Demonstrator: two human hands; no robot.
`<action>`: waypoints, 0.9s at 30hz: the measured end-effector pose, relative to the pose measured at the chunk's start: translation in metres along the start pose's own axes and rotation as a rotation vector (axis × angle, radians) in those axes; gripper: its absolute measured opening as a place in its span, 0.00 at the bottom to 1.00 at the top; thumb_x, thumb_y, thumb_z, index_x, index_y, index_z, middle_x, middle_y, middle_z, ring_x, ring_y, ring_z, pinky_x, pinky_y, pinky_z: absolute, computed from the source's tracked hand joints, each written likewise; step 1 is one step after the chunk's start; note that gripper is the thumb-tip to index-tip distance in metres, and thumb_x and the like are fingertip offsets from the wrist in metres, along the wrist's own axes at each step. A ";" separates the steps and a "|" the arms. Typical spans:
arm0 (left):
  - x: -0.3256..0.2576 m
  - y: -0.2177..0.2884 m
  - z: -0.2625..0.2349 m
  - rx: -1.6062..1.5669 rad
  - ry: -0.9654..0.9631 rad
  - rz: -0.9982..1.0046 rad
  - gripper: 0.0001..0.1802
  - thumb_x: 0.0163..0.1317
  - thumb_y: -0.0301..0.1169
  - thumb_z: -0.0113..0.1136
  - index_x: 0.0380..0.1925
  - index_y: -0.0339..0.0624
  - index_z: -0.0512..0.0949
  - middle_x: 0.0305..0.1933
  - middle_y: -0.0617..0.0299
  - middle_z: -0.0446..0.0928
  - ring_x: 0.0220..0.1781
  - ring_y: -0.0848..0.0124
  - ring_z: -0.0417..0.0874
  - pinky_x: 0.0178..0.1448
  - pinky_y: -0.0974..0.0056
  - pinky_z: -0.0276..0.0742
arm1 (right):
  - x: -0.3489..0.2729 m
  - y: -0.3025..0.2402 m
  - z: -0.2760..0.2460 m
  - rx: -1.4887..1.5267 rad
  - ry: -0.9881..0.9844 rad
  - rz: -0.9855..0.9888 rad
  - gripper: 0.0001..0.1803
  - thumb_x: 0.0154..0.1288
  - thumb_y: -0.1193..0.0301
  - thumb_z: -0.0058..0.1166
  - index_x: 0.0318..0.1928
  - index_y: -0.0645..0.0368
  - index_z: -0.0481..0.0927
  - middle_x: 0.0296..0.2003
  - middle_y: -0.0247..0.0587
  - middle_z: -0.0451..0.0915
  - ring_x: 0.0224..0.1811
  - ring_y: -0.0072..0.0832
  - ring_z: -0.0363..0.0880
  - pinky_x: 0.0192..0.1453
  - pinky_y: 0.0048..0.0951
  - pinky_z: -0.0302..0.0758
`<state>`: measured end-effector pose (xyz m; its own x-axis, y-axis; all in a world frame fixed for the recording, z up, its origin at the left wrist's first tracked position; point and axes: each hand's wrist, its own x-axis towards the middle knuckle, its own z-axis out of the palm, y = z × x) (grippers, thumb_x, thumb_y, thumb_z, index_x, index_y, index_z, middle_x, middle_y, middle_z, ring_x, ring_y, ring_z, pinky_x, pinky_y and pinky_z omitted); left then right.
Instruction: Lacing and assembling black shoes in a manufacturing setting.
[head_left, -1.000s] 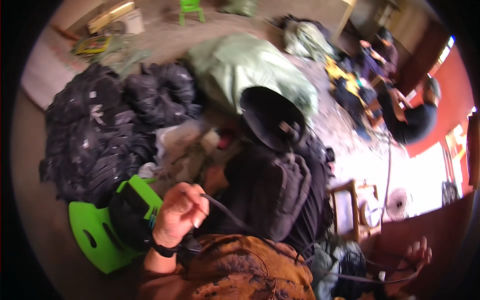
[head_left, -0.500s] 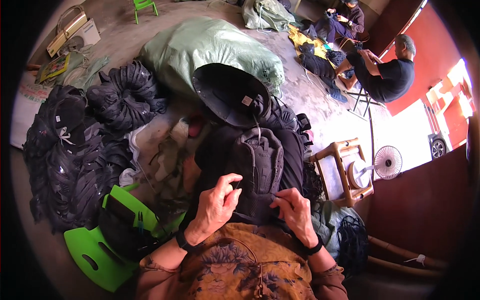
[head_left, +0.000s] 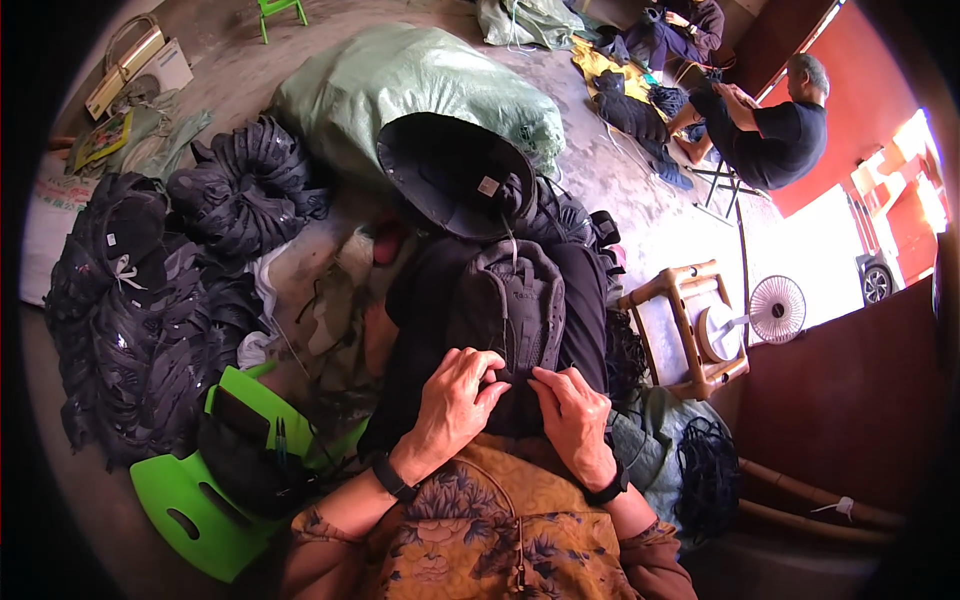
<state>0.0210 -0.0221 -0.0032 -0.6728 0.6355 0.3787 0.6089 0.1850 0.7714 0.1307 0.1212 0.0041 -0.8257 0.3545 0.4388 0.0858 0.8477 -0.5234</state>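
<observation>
Head view, left hand (head_left: 455, 395) and right hand (head_left: 572, 415) pinching padded grey fabric backpack (head_left: 508, 310), wide-brimmed hat (head_left: 450, 175) above.

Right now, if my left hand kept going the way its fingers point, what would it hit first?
The left hand points rightward across the dark backpack it rests on. It would meet the right hand first, whose fingertips are almost touching it; depth between them is hard to judge.
</observation>
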 end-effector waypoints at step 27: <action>0.009 -0.003 0.004 -0.055 -0.094 -0.039 0.15 0.50 0.18 0.69 0.37 0.40 0.76 0.34 0.59 0.76 0.35 0.64 0.80 0.41 0.61 0.78 | 0.025 0.016 -0.006 0.730 -0.416 0.571 0.09 0.68 0.70 0.56 0.37 0.65 0.79 0.24 0.32 0.76 0.22 0.16 0.71 0.26 0.21 0.69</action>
<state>0.0152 -0.0137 -0.0044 -0.6516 0.6964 0.3007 0.5574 0.1707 0.8125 0.1146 0.1463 0.0106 -0.9086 0.3472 -0.2323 0.2813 0.0972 -0.9547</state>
